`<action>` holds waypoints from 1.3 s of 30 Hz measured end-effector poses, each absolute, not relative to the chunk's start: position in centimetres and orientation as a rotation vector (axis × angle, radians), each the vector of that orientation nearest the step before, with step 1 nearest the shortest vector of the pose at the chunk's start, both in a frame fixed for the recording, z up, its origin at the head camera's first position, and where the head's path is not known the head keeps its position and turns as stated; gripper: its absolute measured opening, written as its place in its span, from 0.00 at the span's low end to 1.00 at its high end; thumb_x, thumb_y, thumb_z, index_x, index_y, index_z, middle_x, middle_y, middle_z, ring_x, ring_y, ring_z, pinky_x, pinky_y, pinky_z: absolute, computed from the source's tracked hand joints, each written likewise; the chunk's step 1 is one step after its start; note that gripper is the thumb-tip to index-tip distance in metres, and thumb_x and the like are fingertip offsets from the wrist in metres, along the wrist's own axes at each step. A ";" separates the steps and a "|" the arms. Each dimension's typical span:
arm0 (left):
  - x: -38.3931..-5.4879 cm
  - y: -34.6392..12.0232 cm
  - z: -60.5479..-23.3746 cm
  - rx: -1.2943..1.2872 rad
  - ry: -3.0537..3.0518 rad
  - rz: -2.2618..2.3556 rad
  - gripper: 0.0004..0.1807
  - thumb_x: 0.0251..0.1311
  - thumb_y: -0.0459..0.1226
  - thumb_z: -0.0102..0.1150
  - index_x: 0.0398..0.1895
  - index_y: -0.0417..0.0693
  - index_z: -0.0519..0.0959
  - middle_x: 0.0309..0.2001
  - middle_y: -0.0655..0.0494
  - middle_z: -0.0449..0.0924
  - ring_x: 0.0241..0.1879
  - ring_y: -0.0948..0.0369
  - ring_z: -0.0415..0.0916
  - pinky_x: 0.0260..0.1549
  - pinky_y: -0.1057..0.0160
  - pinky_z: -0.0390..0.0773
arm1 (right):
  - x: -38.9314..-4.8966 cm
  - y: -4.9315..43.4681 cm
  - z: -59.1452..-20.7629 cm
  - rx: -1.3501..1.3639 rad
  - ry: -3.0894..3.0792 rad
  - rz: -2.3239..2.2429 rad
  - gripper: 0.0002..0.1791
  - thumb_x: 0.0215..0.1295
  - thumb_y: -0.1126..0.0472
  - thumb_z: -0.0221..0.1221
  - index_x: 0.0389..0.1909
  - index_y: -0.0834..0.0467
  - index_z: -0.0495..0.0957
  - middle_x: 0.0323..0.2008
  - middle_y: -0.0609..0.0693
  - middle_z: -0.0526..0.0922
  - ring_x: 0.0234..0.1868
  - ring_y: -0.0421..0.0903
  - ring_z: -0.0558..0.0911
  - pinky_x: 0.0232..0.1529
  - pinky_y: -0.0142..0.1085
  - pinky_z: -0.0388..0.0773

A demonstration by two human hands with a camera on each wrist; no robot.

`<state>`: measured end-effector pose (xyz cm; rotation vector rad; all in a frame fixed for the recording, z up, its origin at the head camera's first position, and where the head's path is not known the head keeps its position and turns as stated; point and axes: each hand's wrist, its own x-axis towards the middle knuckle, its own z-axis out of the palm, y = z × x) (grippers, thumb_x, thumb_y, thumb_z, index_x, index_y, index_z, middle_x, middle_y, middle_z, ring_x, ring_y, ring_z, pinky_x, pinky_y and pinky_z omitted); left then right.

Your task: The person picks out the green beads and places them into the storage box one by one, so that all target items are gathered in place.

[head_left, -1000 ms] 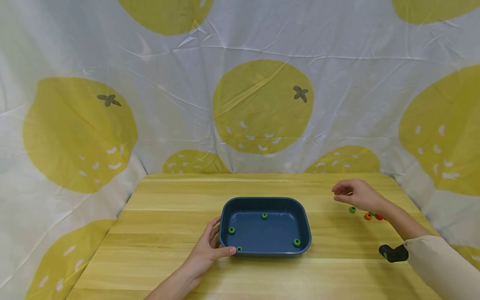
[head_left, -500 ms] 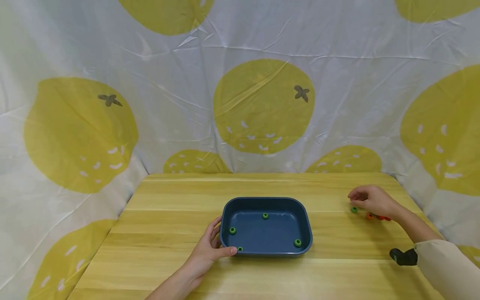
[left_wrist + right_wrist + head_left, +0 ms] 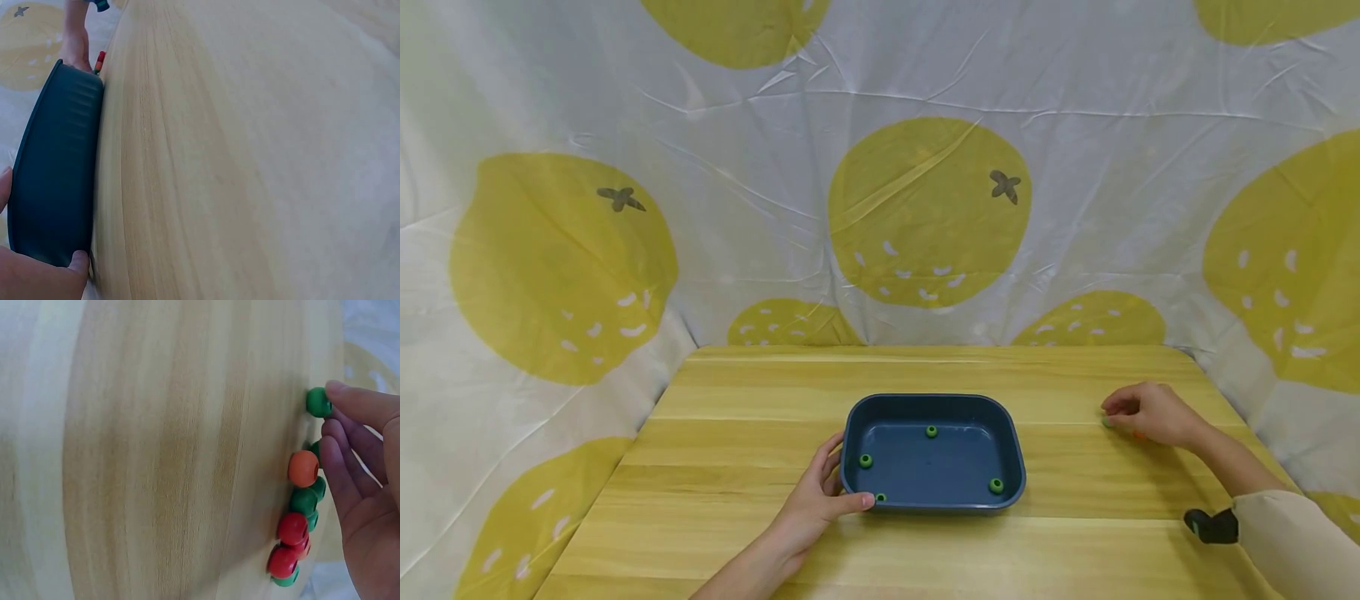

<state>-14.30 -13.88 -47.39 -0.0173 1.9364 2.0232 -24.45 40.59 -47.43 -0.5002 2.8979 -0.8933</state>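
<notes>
Your left hand (image 3: 811, 502) grips the blue tray (image 3: 928, 468) at its left end, thumb on the near rim and fingers round the outside wall, most likely to keep it from sliding on the counter (image 3: 722, 467); that outside hold also leaves the tray's mouth uncovered. Your right hand (image 3: 1157, 412) is well off to the right of the tray, its thumb and fingertips together at one green bead (image 3: 317, 402), apparently pinching it, though how firmly you cannot tell; that bead sits a little apart from the cluster, which probably makes it the easiest to take without nudging the others. The four loose green beads (image 3: 996, 486) lie spread inside the tray, near its walls; the flat floor and raised sides seem well suited to things that roll.

The head view gives you the inside of the tray, which neither wrist view shows; there your right hand hides nearly all the cluster, leaving only a sliver of orange. The right wrist view uncovers it: an orange bead (image 3: 303, 469), red beads (image 3: 292, 529) and more green ones, crowded together and partly overlapping; an exact count is not safe. The left wrist view alone shows you the tray's ribbed outer side, with a fingertip (image 3: 78, 260) low against it, close to the counter.
</notes>
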 end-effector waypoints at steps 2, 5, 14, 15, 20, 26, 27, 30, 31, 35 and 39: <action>-14.3 -13.9 -47.4 -0.021 1.939 2.024 0.56 0.55 0.31 0.78 0.83 0.52 0.51 0.79 0.40 0.55 0.73 0.41 0.61 0.64 0.48 0.70 | -24.4 40.5 -47.5 -0.525 2.910 -0.865 0.12 0.61 0.61 0.74 0.43 0.63 0.88 0.35 0.45 0.88 0.32 0.37 0.83 0.31 0.34 0.80; -14.3 -13.9 -47.4 -0.026 1.941 2.022 0.56 0.55 0.31 0.77 0.83 0.52 0.51 0.79 0.39 0.55 0.73 0.41 0.61 0.64 0.48 0.70 | -24.3 40.5 -47.6 -0.558 2.923 -0.813 0.13 0.58 0.61 0.75 0.42 0.62 0.89 0.35 0.44 0.88 0.33 0.37 0.84 0.33 0.34 0.81; -14.3 -13.9 -47.2 -0.017 1.943 2.012 0.56 0.56 0.31 0.77 0.83 0.52 0.51 0.79 0.39 0.55 0.74 0.41 0.60 0.64 0.48 0.71 | -24.2 40.7 -47.8 -0.565 2.924 -0.760 0.13 0.59 0.61 0.75 0.42 0.64 0.89 0.35 0.45 0.89 0.34 0.39 0.84 0.34 0.34 0.81; -14.3 -14.0 -47.2 -0.016 1.944 2.013 0.56 0.56 0.31 0.77 0.83 0.52 0.51 0.79 0.39 0.55 0.74 0.41 0.60 0.64 0.48 0.71 | -24.2 40.6 -47.8 -0.565 2.922 -0.762 0.13 0.59 0.61 0.75 0.42 0.64 0.89 0.35 0.45 0.88 0.34 0.39 0.84 0.33 0.34 0.80; -14.2 -14.0 -47.3 -0.012 1.941 2.018 0.57 0.56 0.32 0.77 0.83 0.52 0.50 0.79 0.39 0.54 0.74 0.41 0.60 0.63 0.48 0.71 | -24.2 40.4 -47.8 -0.591 2.916 -0.756 0.11 0.60 0.63 0.73 0.41 0.63 0.89 0.34 0.42 0.87 0.32 0.36 0.81 0.33 0.34 0.79; -14.2 -13.9 -47.4 -0.013 1.944 2.019 0.57 0.56 0.32 0.78 0.83 0.52 0.51 0.79 0.39 0.54 0.73 0.41 0.61 0.63 0.49 0.71 | -24.2 40.2 -47.6 -0.602 2.912 -0.774 0.10 0.61 0.65 0.72 0.43 0.63 0.88 0.34 0.41 0.86 0.32 0.36 0.81 0.33 0.35 0.79; -14.2 -13.9 -47.4 -0.015 1.946 2.019 0.57 0.55 0.32 0.78 0.83 0.51 0.51 0.79 0.39 0.54 0.73 0.41 0.61 0.64 0.48 0.71 | -24.2 40.1 -47.5 -0.583 2.903 -0.802 0.10 0.62 0.65 0.71 0.43 0.63 0.88 0.34 0.42 0.86 0.33 0.36 0.81 0.33 0.34 0.79; -14.3 -13.9 -47.4 -0.023 1.952 2.017 0.57 0.55 0.31 0.78 0.83 0.51 0.51 0.79 0.39 0.54 0.73 0.41 0.61 0.64 0.48 0.70 | -24.4 39.9 -47.3 -0.524 2.834 -0.938 0.11 0.63 0.65 0.70 0.46 0.64 0.86 0.35 0.45 0.85 0.34 0.39 0.81 0.32 0.35 0.79; -14.2 -13.9 -47.4 -0.024 1.954 2.014 0.57 0.55 0.31 0.78 0.83 0.51 0.51 0.79 0.39 0.55 0.73 0.41 0.61 0.64 0.48 0.71 | -24.5 39.9 -47.2 -0.510 2.803 -0.983 0.12 0.64 0.65 0.70 0.46 0.64 0.86 0.36 0.46 0.85 0.34 0.40 0.81 0.32 0.35 0.79; -14.2 -13.9 -47.5 -0.023 1.952 2.008 0.57 0.55 0.31 0.78 0.83 0.51 0.50 0.79 0.39 0.54 0.73 0.41 0.61 0.63 0.48 0.71 | -24.6 39.7 -47.0 -0.462 2.661 -1.149 0.14 0.67 0.66 0.68 0.50 0.68 0.83 0.39 0.53 0.84 0.37 0.44 0.81 0.33 0.37 0.80; -14.1 -13.9 -47.5 -0.021 1.947 2.009 0.57 0.55 0.32 0.78 0.83 0.52 0.50 0.79 0.39 0.54 0.73 0.41 0.61 0.64 0.48 0.70 | -24.7 39.5 -46.6 -0.462 2.576 -1.233 0.15 0.70 0.66 0.65 0.52 0.70 0.81 0.43 0.58 0.84 0.40 0.49 0.82 0.38 0.40 0.82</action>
